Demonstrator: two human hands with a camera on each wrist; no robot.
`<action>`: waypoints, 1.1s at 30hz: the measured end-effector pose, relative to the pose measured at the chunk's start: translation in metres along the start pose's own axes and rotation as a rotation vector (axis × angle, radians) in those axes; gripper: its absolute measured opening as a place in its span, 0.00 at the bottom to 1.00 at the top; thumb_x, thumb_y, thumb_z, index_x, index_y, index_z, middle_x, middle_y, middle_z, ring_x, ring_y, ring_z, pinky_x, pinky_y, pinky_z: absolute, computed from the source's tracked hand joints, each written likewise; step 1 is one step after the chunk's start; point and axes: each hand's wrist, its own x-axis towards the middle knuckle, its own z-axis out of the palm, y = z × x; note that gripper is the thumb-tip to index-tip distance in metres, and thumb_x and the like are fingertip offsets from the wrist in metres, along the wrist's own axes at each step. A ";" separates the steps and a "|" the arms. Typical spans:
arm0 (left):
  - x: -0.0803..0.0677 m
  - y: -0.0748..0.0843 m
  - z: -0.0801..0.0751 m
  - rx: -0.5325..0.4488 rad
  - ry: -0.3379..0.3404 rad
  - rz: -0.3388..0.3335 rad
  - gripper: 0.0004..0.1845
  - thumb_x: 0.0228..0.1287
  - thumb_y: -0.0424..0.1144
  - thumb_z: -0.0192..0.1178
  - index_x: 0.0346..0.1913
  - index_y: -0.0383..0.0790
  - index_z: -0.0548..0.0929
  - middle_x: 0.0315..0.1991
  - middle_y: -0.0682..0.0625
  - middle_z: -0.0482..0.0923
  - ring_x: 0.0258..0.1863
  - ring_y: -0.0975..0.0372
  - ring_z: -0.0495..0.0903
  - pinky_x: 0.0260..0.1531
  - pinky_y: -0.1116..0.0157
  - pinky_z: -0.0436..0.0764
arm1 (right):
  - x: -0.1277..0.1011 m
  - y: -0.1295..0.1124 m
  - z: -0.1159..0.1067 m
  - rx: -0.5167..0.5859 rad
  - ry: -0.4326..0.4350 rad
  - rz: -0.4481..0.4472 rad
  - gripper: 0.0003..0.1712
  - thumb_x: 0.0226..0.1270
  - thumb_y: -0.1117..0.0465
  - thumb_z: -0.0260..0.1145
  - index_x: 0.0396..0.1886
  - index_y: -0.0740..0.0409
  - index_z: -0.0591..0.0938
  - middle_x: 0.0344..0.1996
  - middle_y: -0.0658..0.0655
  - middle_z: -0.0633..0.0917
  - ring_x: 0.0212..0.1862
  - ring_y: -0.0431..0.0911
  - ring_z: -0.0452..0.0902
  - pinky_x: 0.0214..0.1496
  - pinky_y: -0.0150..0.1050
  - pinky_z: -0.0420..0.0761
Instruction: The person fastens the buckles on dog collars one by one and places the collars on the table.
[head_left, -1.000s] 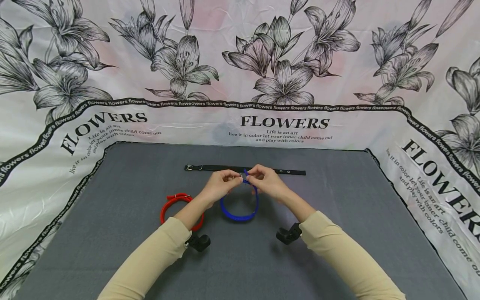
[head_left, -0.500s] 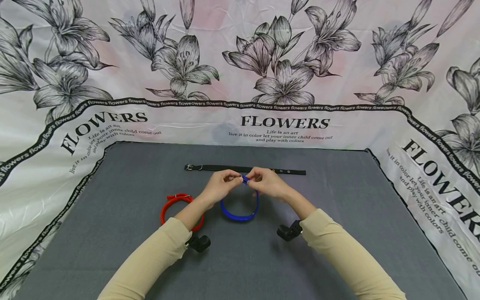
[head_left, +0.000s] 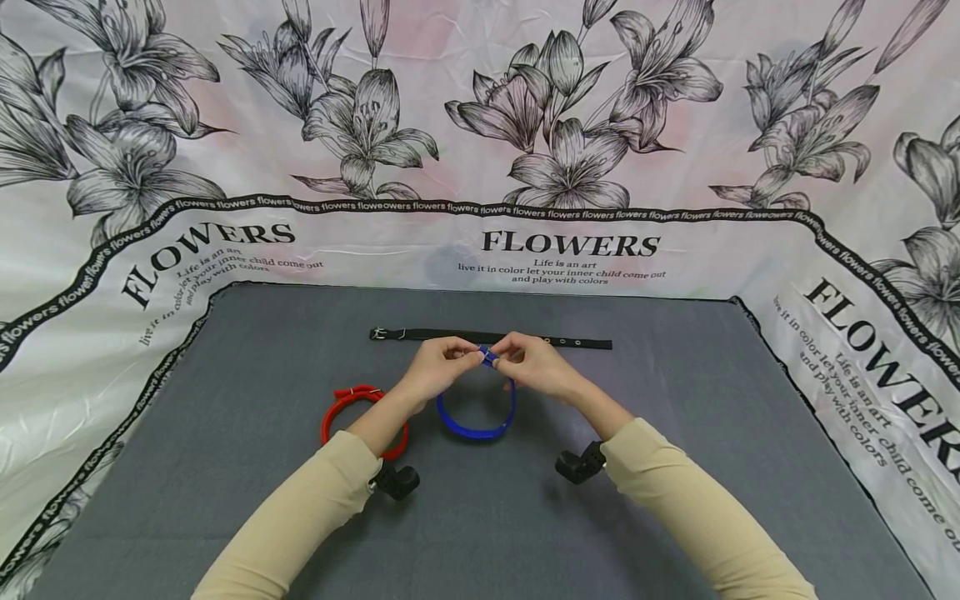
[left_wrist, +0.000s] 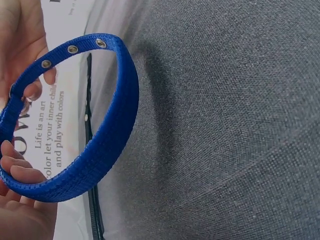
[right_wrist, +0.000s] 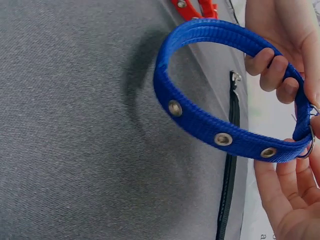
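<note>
A blue webbing collar (head_left: 477,433) with metal eyelets hangs as a closed loop between both hands, above the grey cloth. My left hand (head_left: 437,367) pinches one side of the join at the top of the loop; in the right wrist view its fingers (right_wrist: 274,70) curl round the padded band. From the other side my right hand (head_left: 538,367) pinches the join, where a metal ring (right_wrist: 311,145) shows beside the eyelet strap. Fingertips partly hide the buckle area. In the left wrist view the collar (left_wrist: 127,90) fills the foreground.
A red collar (head_left: 327,425), buckled into a loop, lies left, partly under the left forearm. Behind the hands a black collar (head_left: 585,344) lies stretched out flat. Grey cloth (head_left: 480,525) covers the table; a flower-printed sheet (head_left: 405,250) rises behind.
The blue strap end that stuck up between the fingers now lies down across the join. My right fingers have shifted slightly with it; the loop has moved a little left.
</note>
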 end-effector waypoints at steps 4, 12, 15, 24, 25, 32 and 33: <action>0.001 -0.001 -0.001 0.019 -0.001 -0.025 0.12 0.60 0.47 0.61 0.43 0.47 0.84 0.31 0.51 0.78 0.26 0.61 0.70 0.25 0.68 0.68 | -0.002 -0.001 0.001 0.001 0.013 0.012 0.13 0.65 0.61 0.60 0.47 0.61 0.73 0.42 0.67 0.77 0.36 0.59 0.80 0.40 0.46 0.81; 0.001 -0.002 0.000 0.005 -0.021 -0.050 0.13 0.59 0.49 0.61 0.44 0.49 0.83 0.37 0.52 0.79 0.34 0.53 0.74 0.33 0.58 0.76 | -0.009 -0.011 0.001 -0.028 -0.010 -0.021 0.13 0.65 0.62 0.59 0.46 0.64 0.74 0.38 0.65 0.79 0.37 0.61 0.79 0.40 0.49 0.79; 0.001 -0.002 0.001 -0.014 -0.023 -0.056 0.12 0.59 0.50 0.61 0.43 0.50 0.84 0.40 0.53 0.80 0.38 0.51 0.74 0.38 0.53 0.76 | -0.004 0.000 0.001 -0.025 -0.008 -0.028 0.12 0.65 0.60 0.59 0.46 0.61 0.75 0.39 0.67 0.79 0.36 0.59 0.80 0.42 0.51 0.78; 0.002 -0.002 0.003 -0.111 0.018 -0.064 0.11 0.60 0.48 0.61 0.42 0.49 0.82 0.38 0.50 0.78 0.38 0.46 0.77 0.39 0.54 0.78 | 0.000 0.007 0.004 -0.067 0.034 -0.045 0.15 0.63 0.58 0.63 0.47 0.56 0.76 0.39 0.57 0.79 0.38 0.53 0.79 0.42 0.48 0.78; 0.002 -0.002 0.002 -0.123 0.026 -0.067 0.11 0.61 0.48 0.60 0.43 0.48 0.82 0.38 0.49 0.78 0.40 0.45 0.78 0.38 0.56 0.79 | 0.000 0.007 0.004 -0.072 0.037 -0.046 0.15 0.62 0.58 0.63 0.47 0.57 0.75 0.39 0.56 0.79 0.38 0.52 0.79 0.41 0.45 0.78; 0.003 -0.002 0.001 -0.210 0.064 -0.062 0.13 0.64 0.44 0.58 0.47 0.40 0.79 0.36 0.48 0.79 0.32 0.54 0.81 0.30 0.64 0.82 | 0.001 0.010 0.003 -0.088 0.062 -0.049 0.15 0.63 0.59 0.63 0.47 0.60 0.76 0.38 0.58 0.80 0.37 0.47 0.78 0.37 0.35 0.76; 0.004 -0.002 0.001 -0.221 0.064 -0.060 0.14 0.64 0.44 0.57 0.47 0.39 0.78 0.35 0.47 0.79 0.32 0.56 0.81 0.30 0.64 0.82 | 0.001 0.011 0.003 -0.086 0.060 -0.047 0.15 0.63 0.59 0.62 0.47 0.60 0.76 0.38 0.58 0.80 0.37 0.47 0.78 0.37 0.35 0.76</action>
